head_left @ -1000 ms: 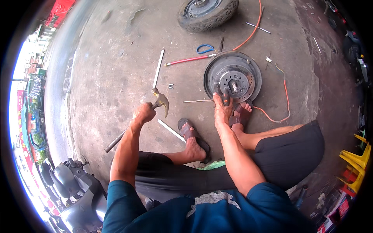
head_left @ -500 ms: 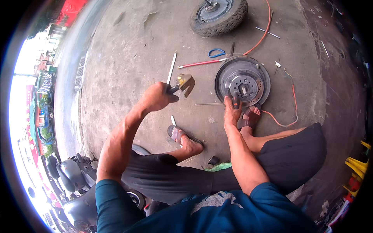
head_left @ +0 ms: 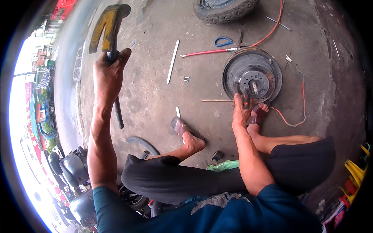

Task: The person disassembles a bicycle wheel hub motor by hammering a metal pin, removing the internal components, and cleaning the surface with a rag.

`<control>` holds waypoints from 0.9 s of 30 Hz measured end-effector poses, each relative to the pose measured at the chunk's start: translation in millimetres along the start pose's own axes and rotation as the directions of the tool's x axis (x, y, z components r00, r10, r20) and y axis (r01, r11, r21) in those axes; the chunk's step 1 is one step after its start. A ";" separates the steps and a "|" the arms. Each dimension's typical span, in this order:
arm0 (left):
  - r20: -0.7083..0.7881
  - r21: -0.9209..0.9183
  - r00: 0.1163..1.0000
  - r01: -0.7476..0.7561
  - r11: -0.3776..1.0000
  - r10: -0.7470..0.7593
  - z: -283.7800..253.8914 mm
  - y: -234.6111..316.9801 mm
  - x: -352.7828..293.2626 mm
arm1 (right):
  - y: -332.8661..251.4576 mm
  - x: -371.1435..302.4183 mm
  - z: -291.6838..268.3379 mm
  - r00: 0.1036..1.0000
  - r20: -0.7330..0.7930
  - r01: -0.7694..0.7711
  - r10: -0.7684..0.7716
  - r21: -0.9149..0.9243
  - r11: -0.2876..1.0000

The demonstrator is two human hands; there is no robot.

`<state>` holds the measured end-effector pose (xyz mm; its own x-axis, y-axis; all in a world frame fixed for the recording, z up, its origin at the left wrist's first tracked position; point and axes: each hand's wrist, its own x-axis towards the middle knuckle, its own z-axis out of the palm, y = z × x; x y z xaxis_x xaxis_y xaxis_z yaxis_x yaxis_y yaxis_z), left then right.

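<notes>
Raised at the upper left, my left hand is wrapped round a claw hammer. The hammer's head is worn yellow and dark, and its dark handle hangs below my fist. My right hand is closed on a black-handled tool with an orange end, at the near edge of a wheel hub. The hub lies flat, with a drilled brake disc and a central axle facing up. A thin rod extends left from my right hand; I cannot tell whether it belongs to the tool.
A tyred wheel lies at the far side. A red air hose, a blue loop, a white strip and small bolts lie on the concrete. My sandalled feet flank the work; a parked scooter stands lower left.
My left hand has swung the hammer up and to the left, away from the hub. My right hand stays at the hub's near edge, while the whole view has shifted slightly.
</notes>
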<state>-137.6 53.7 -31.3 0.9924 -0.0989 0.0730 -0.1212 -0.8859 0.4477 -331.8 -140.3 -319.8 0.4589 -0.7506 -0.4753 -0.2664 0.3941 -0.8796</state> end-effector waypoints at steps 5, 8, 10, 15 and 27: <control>0.466 0.345 0.884 -0.221 0.912 0.038 118.8 -40.7 -98.1 | 13.7 -0.2 3.2 0.999 -0.026 0.037 -0.039 -0.052 0.998; 0.548 0.278 0.834 -0.102 0.955 -0.071 139.5 -71.3 -116.6 | 31.1 -12.9 3.8 0.995 -0.022 0.097 -0.098 -0.017 0.995; 0.289 0.173 0.947 0.088 0.981 -0.136 96.5 -45.4 -68.7 | 25.8 -10.1 7.8 0.989 -0.098 0.112 -0.114 -0.030 0.993; -0.036 -0.168 0.987 0.146 0.975 -0.154 21.0 -17.1 -31.5 | 4.1 -9.3 6.9 0.997 -0.070 -0.017 0.039 0.292 0.956; 0.428 0.071 0.900 -0.124 0.990 0.082 96.5 -22.6 -177.3 | 5.3 -14.5 -7.1 0.981 0.132 0.127 -0.142 0.116 0.985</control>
<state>-308.8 47.4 -140.4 0.8921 -0.3555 -0.2789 -0.2416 -0.8969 0.3704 -345.9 -131.1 -317.4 0.5996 -0.7226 -0.3439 -0.1056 0.3545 -0.9291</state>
